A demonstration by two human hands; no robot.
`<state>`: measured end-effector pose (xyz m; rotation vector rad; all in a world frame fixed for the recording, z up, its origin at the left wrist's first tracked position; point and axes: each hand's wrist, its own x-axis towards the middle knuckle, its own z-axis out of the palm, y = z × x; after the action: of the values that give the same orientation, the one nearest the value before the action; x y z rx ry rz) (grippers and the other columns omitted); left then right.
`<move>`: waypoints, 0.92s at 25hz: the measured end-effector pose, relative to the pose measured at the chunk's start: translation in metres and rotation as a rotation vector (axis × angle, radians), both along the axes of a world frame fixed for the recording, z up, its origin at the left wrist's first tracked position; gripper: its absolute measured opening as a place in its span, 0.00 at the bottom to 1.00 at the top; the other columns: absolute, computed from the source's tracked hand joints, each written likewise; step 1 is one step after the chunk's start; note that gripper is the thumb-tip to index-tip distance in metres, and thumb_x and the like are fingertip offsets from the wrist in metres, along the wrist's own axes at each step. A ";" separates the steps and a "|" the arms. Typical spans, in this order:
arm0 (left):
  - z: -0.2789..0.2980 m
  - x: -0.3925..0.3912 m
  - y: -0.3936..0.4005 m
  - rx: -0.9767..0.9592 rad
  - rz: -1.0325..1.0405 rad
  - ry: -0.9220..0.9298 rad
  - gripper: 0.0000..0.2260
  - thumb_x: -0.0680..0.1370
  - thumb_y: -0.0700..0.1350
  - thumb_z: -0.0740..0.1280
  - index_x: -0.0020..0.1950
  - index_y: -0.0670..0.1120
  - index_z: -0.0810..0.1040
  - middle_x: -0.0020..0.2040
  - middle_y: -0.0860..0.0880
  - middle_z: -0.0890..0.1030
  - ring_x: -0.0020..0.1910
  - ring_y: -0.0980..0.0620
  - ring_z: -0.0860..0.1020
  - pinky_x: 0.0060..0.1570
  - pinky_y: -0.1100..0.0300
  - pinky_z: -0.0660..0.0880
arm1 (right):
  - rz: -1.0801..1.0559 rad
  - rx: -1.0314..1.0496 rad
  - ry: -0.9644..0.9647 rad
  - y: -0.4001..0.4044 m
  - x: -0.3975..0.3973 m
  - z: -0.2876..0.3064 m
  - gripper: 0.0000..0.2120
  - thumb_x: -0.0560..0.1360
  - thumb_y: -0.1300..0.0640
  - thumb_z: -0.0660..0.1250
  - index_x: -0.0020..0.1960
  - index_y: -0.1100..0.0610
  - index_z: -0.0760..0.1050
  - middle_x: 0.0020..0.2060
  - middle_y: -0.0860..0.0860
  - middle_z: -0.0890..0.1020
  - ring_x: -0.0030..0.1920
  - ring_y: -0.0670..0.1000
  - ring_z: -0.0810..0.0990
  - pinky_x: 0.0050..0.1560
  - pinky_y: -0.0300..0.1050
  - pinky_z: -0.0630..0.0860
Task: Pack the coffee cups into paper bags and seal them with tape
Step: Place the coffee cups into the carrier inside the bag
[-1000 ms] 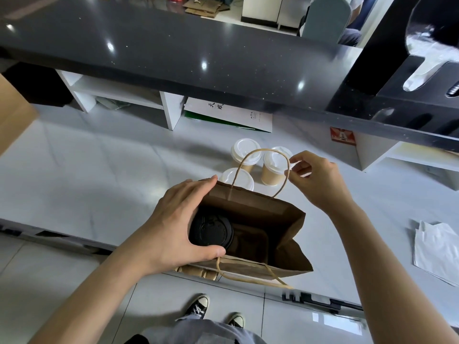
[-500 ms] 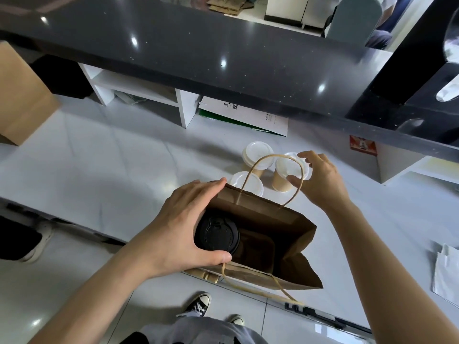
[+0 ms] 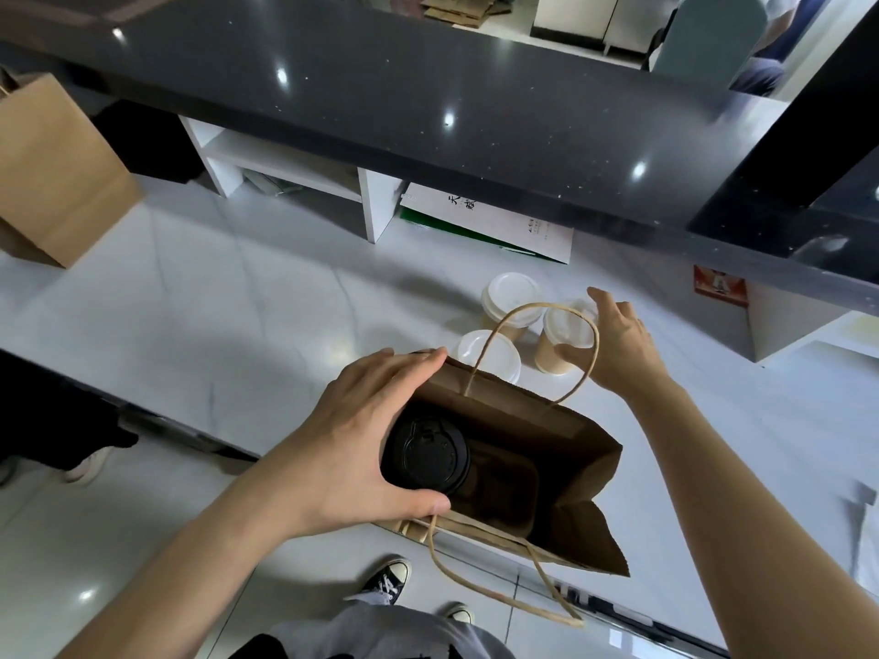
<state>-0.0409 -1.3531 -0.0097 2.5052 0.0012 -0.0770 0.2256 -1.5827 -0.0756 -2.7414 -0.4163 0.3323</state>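
A brown paper bag (image 3: 587, 449) stands open on the white counter, with a black-lidded cup (image 3: 428, 451) inside at its left end. My left hand (image 3: 342, 444) grips that left end, fingers on the far rim and thumb on the near rim. Behind the bag stand three white-lidded coffee cups: one at the back (image 3: 511, 292), one just behind the bag's rim (image 3: 490, 354), and one on the right (image 3: 566, 332). My right hand (image 3: 623, 347) wraps round the right cup, thumb on its front and fingers behind it. The bag's far handle loop arches in front of that cup.
A second brown bag (image 3: 52, 168) stands at the far left. A dark raised counter (image 3: 428, 88) overhangs white shelving (image 3: 285, 164) and a white-and-green booklet (image 3: 499, 221). White paper (image 3: 865, 539) lies at the right edge. The counter's near edge runs just under the bag.
My right hand has left the bag's handle loop, moved back to the right-hand cup and curled round it. My left hand has stayed on the bag's left end.
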 end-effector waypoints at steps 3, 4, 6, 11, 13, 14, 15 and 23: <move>0.000 0.000 0.000 0.003 -0.003 0.004 0.54 0.64 0.65 0.79 0.81 0.66 0.47 0.74 0.75 0.47 0.77 0.68 0.42 0.74 0.67 0.48 | -0.027 0.001 -0.020 -0.002 -0.005 0.002 0.46 0.71 0.43 0.78 0.80 0.52 0.57 0.73 0.62 0.68 0.69 0.67 0.71 0.68 0.63 0.70; -0.001 0.000 0.000 0.007 -0.005 0.007 0.54 0.64 0.65 0.78 0.81 0.66 0.47 0.74 0.76 0.47 0.77 0.68 0.42 0.74 0.66 0.48 | -0.040 0.012 -0.020 -0.004 -0.008 0.004 0.46 0.71 0.43 0.78 0.80 0.52 0.57 0.73 0.61 0.68 0.69 0.66 0.71 0.68 0.63 0.70; -0.001 0.000 0.001 0.019 -0.016 0.002 0.54 0.64 0.67 0.77 0.80 0.67 0.46 0.74 0.76 0.47 0.78 0.67 0.42 0.76 0.64 0.49 | -0.088 0.075 -0.008 -0.008 -0.015 0.010 0.45 0.71 0.44 0.78 0.80 0.52 0.58 0.73 0.59 0.66 0.68 0.65 0.73 0.65 0.61 0.73; 0.002 -0.001 0.001 0.051 -0.038 0.006 0.52 0.65 0.66 0.77 0.80 0.68 0.46 0.73 0.79 0.47 0.77 0.68 0.39 0.73 0.65 0.48 | -0.182 0.197 -0.061 -0.026 -0.040 0.033 0.42 0.71 0.43 0.78 0.78 0.52 0.62 0.71 0.53 0.64 0.65 0.60 0.74 0.55 0.52 0.75; 0.005 -0.001 0.001 0.044 -0.047 0.022 0.52 0.65 0.66 0.77 0.79 0.69 0.47 0.70 0.83 0.45 0.76 0.68 0.39 0.72 0.65 0.49 | -0.208 0.229 -0.089 -0.032 -0.052 0.044 0.42 0.71 0.42 0.78 0.77 0.52 0.63 0.71 0.52 0.65 0.65 0.58 0.73 0.55 0.51 0.75; 0.005 -0.001 0.001 0.041 -0.052 0.029 0.52 0.65 0.66 0.78 0.79 0.69 0.47 0.69 0.84 0.44 0.76 0.68 0.39 0.72 0.64 0.49 | -0.221 0.244 -0.106 -0.036 -0.058 0.050 0.42 0.70 0.42 0.78 0.77 0.51 0.63 0.71 0.52 0.65 0.65 0.58 0.73 0.55 0.50 0.74; 0.005 0.000 0.002 0.042 -0.059 0.034 0.52 0.65 0.66 0.78 0.79 0.69 0.47 0.69 0.84 0.44 0.76 0.68 0.39 0.72 0.64 0.49 | -0.235 0.263 -0.121 -0.038 -0.064 0.057 0.41 0.70 0.42 0.78 0.77 0.51 0.64 0.71 0.52 0.65 0.65 0.57 0.73 0.55 0.49 0.74; 0.002 0.005 0.004 0.084 -0.109 0.033 0.52 0.60 0.76 0.66 0.80 0.68 0.46 0.76 0.76 0.46 0.77 0.66 0.40 0.77 0.59 0.47 | -0.310 0.466 -0.276 -0.072 -0.111 0.113 0.36 0.70 0.46 0.78 0.73 0.49 0.68 0.66 0.48 0.70 0.62 0.51 0.73 0.57 0.49 0.76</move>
<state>-0.0360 -1.3491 -0.0073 2.5863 -0.1210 -0.1667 0.1148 -1.6546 0.0372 -2.3401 -0.1085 -0.2034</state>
